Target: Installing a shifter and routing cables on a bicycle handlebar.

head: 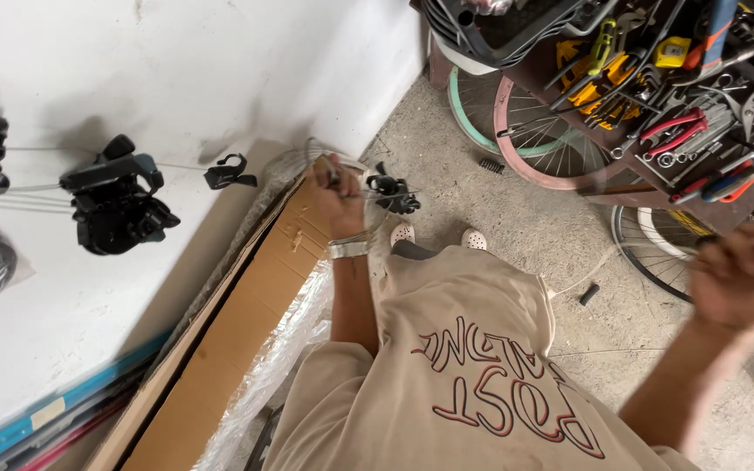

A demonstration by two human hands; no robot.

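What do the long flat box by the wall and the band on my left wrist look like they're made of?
Flat box: corrugated cardboard, judging by its matte brown face, with clear crinkled plastic wrap along its edge. Wrist band: probably metal, given its silvery shine; too small to tell for sure.

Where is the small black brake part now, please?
In the head view, the small black brake part hangs just right of the left hand, which pinches its cable above the concrete floor, near the cardboard box.

Right hand (743,275) motion-blurred — grip unreadable, tool tray (726,205) cut off top right, left fingers (329,179) hiding cable end
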